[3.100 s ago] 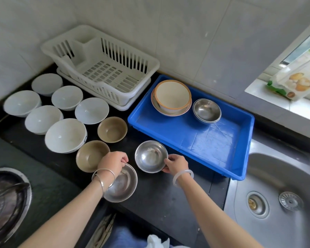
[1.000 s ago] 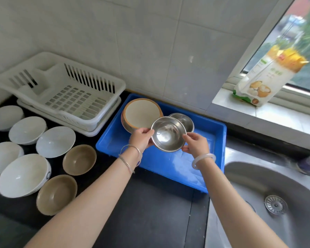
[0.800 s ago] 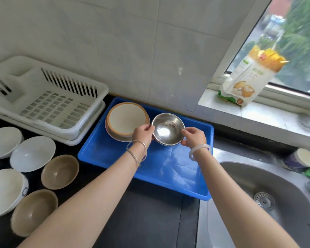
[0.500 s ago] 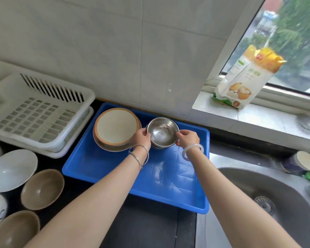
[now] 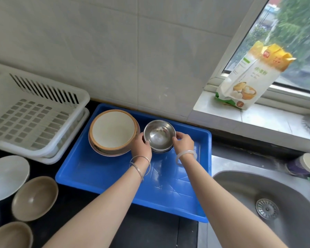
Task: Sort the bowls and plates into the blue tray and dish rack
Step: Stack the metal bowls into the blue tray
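Observation:
A steel bowl [image 5: 159, 134] rests on a stack of steel bowls at the back of the blue tray [image 5: 104, 169]. My left hand [image 5: 141, 146] grips its left rim and my right hand [image 5: 183, 143] its right rim. Beside it in the tray sits a cream bowl with an orange rim [image 5: 113, 131] on a plate. The white dish rack [image 5: 30, 115] stands at the left with nothing in it. Two tan bowls [image 5: 34, 197] and a white bowl [image 5: 5, 176] lie on the dark counter at the lower left.
A steel sink [image 5: 268, 208] lies right of the tray. A flour bag [image 5: 250, 77] leans on the window sill. A cup [image 5: 301, 165] stands at the far right. The tiled wall runs close behind the tray and rack.
Both hands carried the steel bowl from above the tray's middle toward the back and lowered it onto the stacked steel bowls. The view swung right.

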A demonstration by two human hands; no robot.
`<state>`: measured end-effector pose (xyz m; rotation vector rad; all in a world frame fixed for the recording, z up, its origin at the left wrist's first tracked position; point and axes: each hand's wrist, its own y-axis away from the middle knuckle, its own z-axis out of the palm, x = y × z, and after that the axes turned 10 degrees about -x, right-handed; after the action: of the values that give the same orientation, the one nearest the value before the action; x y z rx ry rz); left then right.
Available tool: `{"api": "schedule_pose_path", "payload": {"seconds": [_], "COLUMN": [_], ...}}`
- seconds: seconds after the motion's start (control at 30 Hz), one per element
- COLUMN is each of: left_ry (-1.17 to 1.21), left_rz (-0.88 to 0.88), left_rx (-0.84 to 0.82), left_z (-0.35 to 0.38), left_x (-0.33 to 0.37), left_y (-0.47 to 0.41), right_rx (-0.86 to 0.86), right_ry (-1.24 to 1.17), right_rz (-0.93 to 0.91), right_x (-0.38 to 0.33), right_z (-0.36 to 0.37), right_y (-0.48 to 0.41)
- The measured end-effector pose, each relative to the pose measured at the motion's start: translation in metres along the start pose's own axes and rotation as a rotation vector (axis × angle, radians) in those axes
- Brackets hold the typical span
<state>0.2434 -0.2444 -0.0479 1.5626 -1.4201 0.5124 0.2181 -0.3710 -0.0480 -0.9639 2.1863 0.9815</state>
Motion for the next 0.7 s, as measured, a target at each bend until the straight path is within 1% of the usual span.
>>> {"api": "schedule_pose_path", "payload": {"seconds": [0.07, 0.23, 0.37, 0.47, 0.57, 0.7], "left_ry": [-0.006, 0.080, 0.054, 0.046, 0.060, 0.005], "left_rz": [0.011, 0.048, 0.041, 0.053, 0.075, 0.084], "left_rx": [-0.003, -0.055, -0.129, -0.177, -0.170, -0.074], "left_z": [0.000, -0.002, -0.008, -0.019, -0.038, -0.077], "left_x": [-0.002, -0.007, -0.011, -0.013, -0.018, -0.036], "left_y": [0.001, 0.008, 0.016, 0.023, 0.042, 0.080], "right_rx": [-0.001, 0.013, -0.010, 0.031, 0.048, -0.083], "right_ry": [-0.010, -0.080, -0.102, -0.065, -0.047, -0.139], "right_rz": [-0.003, -0.009, -0.012, 0.024, 0.000, -0.075], "right_x": [0.002, 0.006, 0.010, 0.009, 0.008, 0.000], "right_z": [0.002, 0.007, 0.003, -0.004, -0.005, 0.012], "right_y": [0.002, 0.016, 0.031, 0.043, 0.063, 0.101]}}
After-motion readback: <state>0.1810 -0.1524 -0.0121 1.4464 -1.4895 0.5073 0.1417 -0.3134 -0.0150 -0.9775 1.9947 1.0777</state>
